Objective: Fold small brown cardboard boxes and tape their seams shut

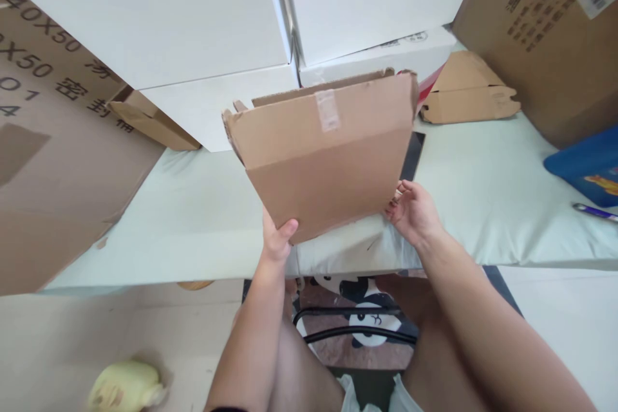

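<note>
A brown cardboard box [323,174], tilted up over the table, has its top flaps standing and a strip of clear tape [327,110] near its upper edge. My left hand [279,236] grips the box's lower left corner, thumb on the near face and the other fingers hidden behind it. At the lower right corner is my right hand [410,209], palm partly turned up and fingers curled by the box edge; whether they pinch the cardboard is unclear. Behind the box's right side, a dark flat piece [413,156] lies on the pale green cloth [193,219].
Large cardboard boxes stand at the left [62,161] and right [545,32]. A smaller folded carton [470,93] lies at the back right. Near the right edge are a blue container [586,164] and a pen [595,211]. White panels [203,19] rise behind. A yellow plush toy [124,387] lies on the floor.
</note>
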`<state>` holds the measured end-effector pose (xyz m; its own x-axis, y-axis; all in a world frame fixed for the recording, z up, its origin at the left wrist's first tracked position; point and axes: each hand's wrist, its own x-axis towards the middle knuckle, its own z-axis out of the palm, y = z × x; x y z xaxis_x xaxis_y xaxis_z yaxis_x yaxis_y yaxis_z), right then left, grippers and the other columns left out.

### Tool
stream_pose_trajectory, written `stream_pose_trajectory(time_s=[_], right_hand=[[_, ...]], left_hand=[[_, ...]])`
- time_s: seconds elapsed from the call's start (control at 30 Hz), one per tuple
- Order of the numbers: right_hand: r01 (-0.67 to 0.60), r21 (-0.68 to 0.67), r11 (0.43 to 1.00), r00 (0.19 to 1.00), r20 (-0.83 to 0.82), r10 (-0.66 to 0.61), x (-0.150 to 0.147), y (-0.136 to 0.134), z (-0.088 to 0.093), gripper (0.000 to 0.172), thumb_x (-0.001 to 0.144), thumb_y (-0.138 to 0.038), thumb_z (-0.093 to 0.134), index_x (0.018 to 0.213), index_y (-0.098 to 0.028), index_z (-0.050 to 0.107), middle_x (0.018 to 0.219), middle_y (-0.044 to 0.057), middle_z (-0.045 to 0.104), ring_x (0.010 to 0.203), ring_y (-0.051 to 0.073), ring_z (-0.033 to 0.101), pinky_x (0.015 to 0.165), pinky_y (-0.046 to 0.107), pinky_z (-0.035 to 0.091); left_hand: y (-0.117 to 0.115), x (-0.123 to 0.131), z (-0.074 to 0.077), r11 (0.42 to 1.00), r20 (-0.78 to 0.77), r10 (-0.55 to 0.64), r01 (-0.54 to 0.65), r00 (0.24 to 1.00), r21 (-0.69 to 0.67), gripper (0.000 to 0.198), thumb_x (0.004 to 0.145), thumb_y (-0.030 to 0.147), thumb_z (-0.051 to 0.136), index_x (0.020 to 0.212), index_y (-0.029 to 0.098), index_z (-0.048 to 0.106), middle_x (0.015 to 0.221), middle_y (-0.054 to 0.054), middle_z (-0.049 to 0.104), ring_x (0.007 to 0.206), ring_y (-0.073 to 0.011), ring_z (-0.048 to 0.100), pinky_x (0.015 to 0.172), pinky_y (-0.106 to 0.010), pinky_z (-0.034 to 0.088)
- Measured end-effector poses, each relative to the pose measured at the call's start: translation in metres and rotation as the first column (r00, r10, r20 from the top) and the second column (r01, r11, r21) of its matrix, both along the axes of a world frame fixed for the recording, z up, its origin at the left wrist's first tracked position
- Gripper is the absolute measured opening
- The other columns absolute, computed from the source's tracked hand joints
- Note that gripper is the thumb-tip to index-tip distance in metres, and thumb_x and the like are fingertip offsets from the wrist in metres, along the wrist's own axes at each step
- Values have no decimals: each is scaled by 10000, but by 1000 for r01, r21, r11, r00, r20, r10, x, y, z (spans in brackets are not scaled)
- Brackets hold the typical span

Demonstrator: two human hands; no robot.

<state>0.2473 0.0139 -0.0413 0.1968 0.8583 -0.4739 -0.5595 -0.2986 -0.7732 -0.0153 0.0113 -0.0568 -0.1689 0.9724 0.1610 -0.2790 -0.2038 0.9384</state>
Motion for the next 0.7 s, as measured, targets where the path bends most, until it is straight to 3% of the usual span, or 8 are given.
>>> stream_pose_trajectory(time_s=[0.17,0.27,0.43,0.5,0.57,0.6,0.7], right_hand=[[69,37,997,973,219,-76,1,1,-3,275,687,-462,576,844,-240,538,731,-4,633,490,100,427,467,239,325],[93,64,994,891,440,-111,6,1,-5,219,724,-422,578,843,-240,554,747,-12,602,560,120,463,545,263,362],[25,144,989,620,774,-129,20,0,-9,125,718,-269,639,837,-236,620,884,43,637,894,238,550,894,401,440],[-90,113,989,393,917,-69,24,0,-13,165,752,-251,598,906,-218,648,1021,109,673,1020,298,558,1003,474,408],[-193,19,981,154,988,11,26,0,-19,260,794,-257,549,1013,-189,671,1114,165,677,1077,339,560,1020,513,405],[-222,-26,975,83,996,45,27,0,-23,297,801,-261,540,1050,-179,680,1126,179,675,1079,350,562,1009,520,413],[-258,-72,963,74,993,94,27,0,-30,296,773,-257,571,1026,-191,709,1070,174,675,1049,360,561,984,530,422]], left_hand=[[1,-4,-1,992,127,54,-39,990,-121,648,629,624,833,1137,236,723,1065,-72,775,1075,-299,719,955,-401,563],[3,-5,7,979,209,124,-86,970,-185,558,644,615,794,1034,219,748,958,-54,786,961,-261,733,871,-357,578],[7,-4,23,971,320,157,-87,934,-224,448,685,550,710,959,198,749,855,-55,773,809,-239,729,731,-335,583],[7,-5,27,969,355,149,-65,923,-237,431,687,508,689,984,201,746,819,-48,764,767,-230,723,699,-328,585],[7,-7,28,968,373,131,-37,919,-249,447,682,480,680,1030,206,739,808,-48,762,757,-230,723,677,-322,588],[7,-9,28,967,376,117,-19,919,-254,461,680,474,677,1053,209,733,819,-51,764,763,-236,725,671,-326,591],[5,-14,26,965,391,57,50,919,-257,491,675,453,671,1105,220,717,894,-69,781,786,-259,735,667,-361,610]])
